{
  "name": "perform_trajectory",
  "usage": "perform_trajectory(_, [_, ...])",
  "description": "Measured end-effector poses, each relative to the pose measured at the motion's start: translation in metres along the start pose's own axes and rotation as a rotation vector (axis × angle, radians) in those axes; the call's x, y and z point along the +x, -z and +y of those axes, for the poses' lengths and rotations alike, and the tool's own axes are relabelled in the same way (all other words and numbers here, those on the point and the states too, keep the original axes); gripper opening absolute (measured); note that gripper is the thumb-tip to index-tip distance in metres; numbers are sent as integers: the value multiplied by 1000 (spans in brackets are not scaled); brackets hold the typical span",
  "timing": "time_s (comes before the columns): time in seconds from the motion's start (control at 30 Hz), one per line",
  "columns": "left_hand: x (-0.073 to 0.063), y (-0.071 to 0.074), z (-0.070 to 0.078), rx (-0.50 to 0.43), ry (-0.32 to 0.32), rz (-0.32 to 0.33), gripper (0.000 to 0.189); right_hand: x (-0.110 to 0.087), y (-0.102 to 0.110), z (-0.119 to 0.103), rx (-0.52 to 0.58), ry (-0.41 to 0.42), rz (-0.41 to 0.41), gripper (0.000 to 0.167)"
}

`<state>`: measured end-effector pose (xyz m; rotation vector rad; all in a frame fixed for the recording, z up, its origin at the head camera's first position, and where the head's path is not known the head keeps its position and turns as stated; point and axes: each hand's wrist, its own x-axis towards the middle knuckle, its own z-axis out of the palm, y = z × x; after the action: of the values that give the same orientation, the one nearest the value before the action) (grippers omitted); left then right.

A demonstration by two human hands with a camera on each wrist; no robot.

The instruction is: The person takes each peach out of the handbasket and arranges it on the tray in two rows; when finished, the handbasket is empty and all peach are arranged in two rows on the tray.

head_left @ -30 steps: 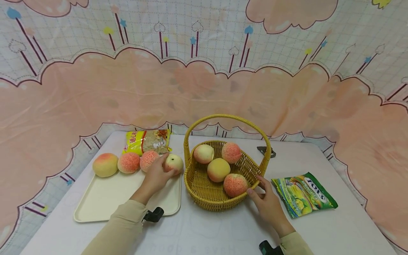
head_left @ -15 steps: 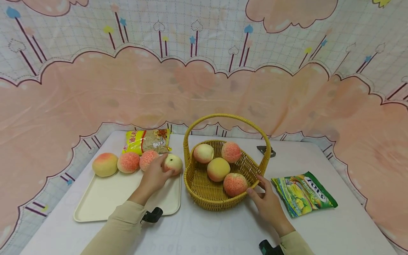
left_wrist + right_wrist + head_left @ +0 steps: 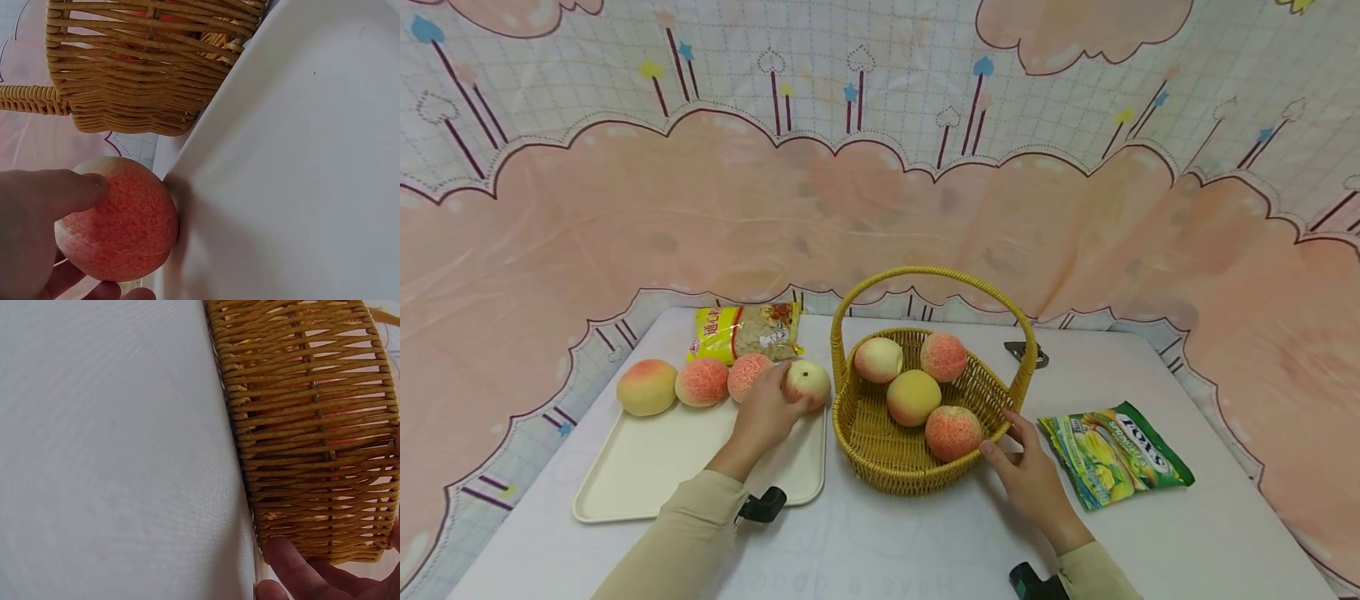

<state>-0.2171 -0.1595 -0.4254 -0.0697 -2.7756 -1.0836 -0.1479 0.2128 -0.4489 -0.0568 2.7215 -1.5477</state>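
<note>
Left hand [image 3: 766,419]: thumb and fingers pinch a peach [image 3: 809,382]; the left wrist view has the thumb on its 10 o'clock side, fingertips at 6.
Right hand [image 3: 1030,475]: thumb and fingers, set apart, grip the rim of the basket [image 3: 902,482] between 3 and 4 o'clock.
Held peach: at the 2 o'clock corner of the tray [image 3: 662,467], just off the basket's 9 o'clock side.
Tray row: the yellow-red fruit [image 3: 647,387] and two pink fruits [image 3: 702,382] run along the far edge, toward 9 o'clock from the held one.
Basket load: a pale fruit [image 3: 878,360] at 10 o'clock, a pink one at 1, another at 4, a yellow one [image 3: 913,397] near the middle.
Basket handle [image 3: 934,272]: arches upright.
Noodle packet [image 3: 747,332]: behind the row, at the basket's 10 o'clock.
Black item [image 3: 1027,354]: 2 o'clock of the basket.
Green bag [image 3: 1116,454]: beyond the right hand, past 3 o'clock.
</note>
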Motion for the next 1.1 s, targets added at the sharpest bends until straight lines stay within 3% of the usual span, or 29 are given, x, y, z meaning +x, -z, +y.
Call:
perform_trajectory(0.17, [-1, -1, -1, 3, 2, -1, 72, 0, 1, 0, 0, 3, 4, 70])
perform_trajectory(0.4, [-2, -5, -4, -114, 27, -27, 72, -1, 0, 0, 4, 9, 15, 69])
perform_trajectory(0.6, [-6, -5, -5, -170, 28, -7, 69, -1, -1, 2, -6, 18, 23, 68])
perform_trajectory(1.1, [-7, 1, -3, -172, 34, 1, 75, 0, -1, 3, 0, 30, 17, 67])
